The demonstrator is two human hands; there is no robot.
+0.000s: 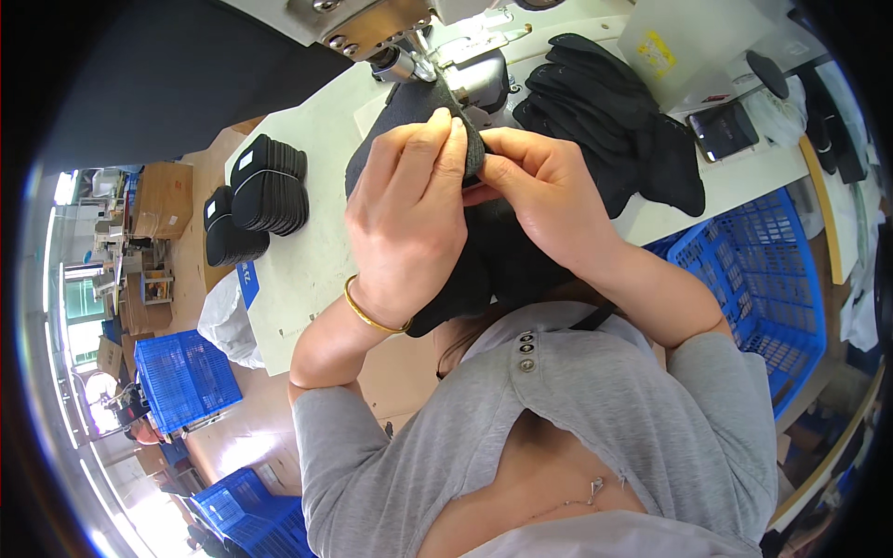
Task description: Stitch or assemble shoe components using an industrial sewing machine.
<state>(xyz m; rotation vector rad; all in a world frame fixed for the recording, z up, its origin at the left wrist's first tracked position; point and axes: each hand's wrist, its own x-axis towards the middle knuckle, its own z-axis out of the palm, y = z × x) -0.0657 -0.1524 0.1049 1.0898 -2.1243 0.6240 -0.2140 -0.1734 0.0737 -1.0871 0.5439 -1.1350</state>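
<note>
A black fabric piece (406, 104) with a thick edge lies under the needle area of a sewing machine (372, 28). My left hand (409, 209) presses its bunched fingertips onto the fabric near the presser foot (423, 71). Beside it, my right hand (549, 191) pinches the right edge of the same piece between thumb and forefinger. More black cloth (507, 260) hangs below my hands, over the table's front edge; whether it belongs to the same piece I cannot tell.
Two tied stacks of black pads (270, 186) stand on the white table (312, 270) to the left. Black fabric pieces (595, 112) are heaped at the right, near a phone (723, 130). Blue baskets (763, 279) flank the table; a white bag (228, 321) hangs at its left edge.
</note>
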